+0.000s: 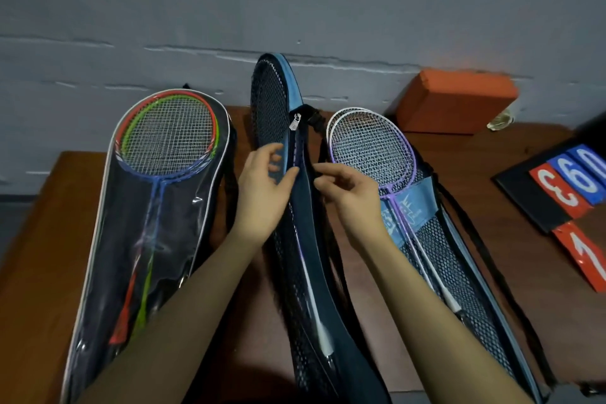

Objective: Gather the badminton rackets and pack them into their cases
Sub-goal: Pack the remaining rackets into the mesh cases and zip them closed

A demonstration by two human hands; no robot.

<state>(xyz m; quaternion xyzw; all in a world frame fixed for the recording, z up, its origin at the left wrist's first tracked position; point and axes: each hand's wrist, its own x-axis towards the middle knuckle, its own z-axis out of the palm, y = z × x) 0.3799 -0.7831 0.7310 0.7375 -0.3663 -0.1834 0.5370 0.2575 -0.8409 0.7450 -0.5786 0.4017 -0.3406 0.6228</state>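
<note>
Reaching forward over the tabletop (pixel 39 239), both forearms converge on the blue mesh case (pixel 305 239) standing on edge at centre. Left hand (pixel 262 187) pinches its zipper edge; right hand (pixel 347 190) pinches the opposite flap, fingers curled. Purple-white rackets (pixel 370 144) lie just right.

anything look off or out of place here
Mostly tidy. The blue mesh case on the right is unfinished: the white and purple racket heads stick out past its open end. The middle case stands on edge, zipper pull near the top.
</note>
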